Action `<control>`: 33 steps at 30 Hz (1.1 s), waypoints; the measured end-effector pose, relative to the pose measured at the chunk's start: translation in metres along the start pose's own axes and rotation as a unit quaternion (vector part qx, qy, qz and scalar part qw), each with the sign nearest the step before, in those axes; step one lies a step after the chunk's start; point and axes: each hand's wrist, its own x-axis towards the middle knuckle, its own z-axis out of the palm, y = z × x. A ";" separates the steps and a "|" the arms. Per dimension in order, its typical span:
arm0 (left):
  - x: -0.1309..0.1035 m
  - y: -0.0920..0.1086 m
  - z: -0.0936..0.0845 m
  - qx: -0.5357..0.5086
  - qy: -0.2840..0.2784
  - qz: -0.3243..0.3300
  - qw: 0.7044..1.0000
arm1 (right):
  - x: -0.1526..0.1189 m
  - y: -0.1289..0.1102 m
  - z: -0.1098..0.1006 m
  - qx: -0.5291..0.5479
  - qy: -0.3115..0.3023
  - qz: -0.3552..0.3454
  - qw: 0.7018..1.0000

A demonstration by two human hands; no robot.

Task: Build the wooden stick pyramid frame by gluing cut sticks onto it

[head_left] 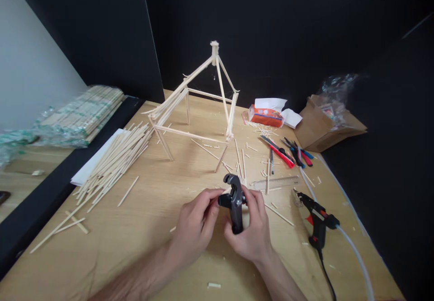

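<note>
Both hands meet around a dark grey clamp-like tool (236,215) with a hooked jaw at its top, held upright above the table. My right hand (251,231) grips its body from the right, fingertips at the side and thumb near the lower end. My left hand (197,217) is closed, its fingertips pressed against the black piece sticking out on the tool's left. A small pale bit shows by those fingertips; what it is I cannot make out. Just beyond stands a house-shaped frame (190,134) of thin wooden sticks, with a peaked top.
Loose sticks (115,163) lie piled at left, beside bagged sticks (84,113). On the right are a glue gun (318,222) with its cord, a red cutter (278,151), pliers (294,152), a clear ruler (278,182), an orange tissue pack (266,116) and a cardboard box (313,127).
</note>
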 end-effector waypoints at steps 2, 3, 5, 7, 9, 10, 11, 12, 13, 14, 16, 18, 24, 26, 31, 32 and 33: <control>0.000 -0.001 0.001 0.013 0.002 0.015 1.000 | -0.001 -0.001 0.001 0.008 0.001 0.000 1.000; -0.001 -0.001 0.001 0.018 0.004 0.021 1.000 | -0.002 -0.001 0.001 0.011 0.001 0.001 1.000; -0.001 -0.001 0.001 0.027 0.003 0.029 0.999 | -0.003 -0.002 0.001 0.018 0.001 0.002 1.000; -0.001 -0.001 0.002 0.033 0.001 0.030 0.999 | -0.003 -0.003 0.002 0.024 -0.001 0.002 1.000; -0.001 0.000 0.002 0.033 -0.003 0.023 0.999 | -0.003 -0.003 0.002 0.027 -0.005 0.004 1.000; -0.001 0.001 0.002 0.029 -0.006 0.018 0.999 | -0.003 -0.004 0.002 0.029 -0.006 0.006 1.000; -0.001 0.001 0.002 0.022 -0.011 0.014 1.000 | -0.003 -0.004 0.002 0.032 -0.008 0.007 0.999; -0.002 0.002 0.001 0.014 -0.016 0.010 1.000 | -0.003 -0.004 0.002 0.035 -0.009 0.009 0.999; -0.002 0.003 0.001 0.009 -0.022 0.007 1.000 | -0.003 -0.004 0.003 0.037 -0.010 0.013 0.999; -0.002 0.003 0.001 0.009 -0.028 0.004 1.000 | -0.003 -0.004 0.004 0.038 -0.011 0.017 0.999; -0.003 0.003 0.001 0.020 -0.037 -0.006 0.999 | -0.004 -0.004 0.005 0.036 -0.011 0.029 0.999; -0.003 0.003 0.002 0.024 -0.035 -0.024 0.999 | -0.005 -0.005 0.007 0.031 -0.013 0.037 0.999; 0.001 0.005 0.007 -0.043 -0.019 -0.118 0.992 | -0.007 -0.005 0.009 -0.003 -0.019 0.043 0.999; 0.002 0.006 0.008 -0.053 -0.019 -0.140 0.989 | -0.007 -0.005 0.009 -0.019 -0.014 0.041 0.999; 0.004 0.008 0.007 -0.037 -0.026 -0.158 0.986 | -0.007 -0.006 0.009 -0.043 -0.010 0.044 0.998; 0.004 0.008 0.007 -0.034 -0.026 -0.157 0.987 | -0.007 -0.006 0.009 -0.043 -0.014 0.045 0.998; 0.004 0.008 0.007 -0.033 -0.024 -0.155 0.987 | -0.007 -0.006 0.009 -0.041 -0.019 0.047 0.998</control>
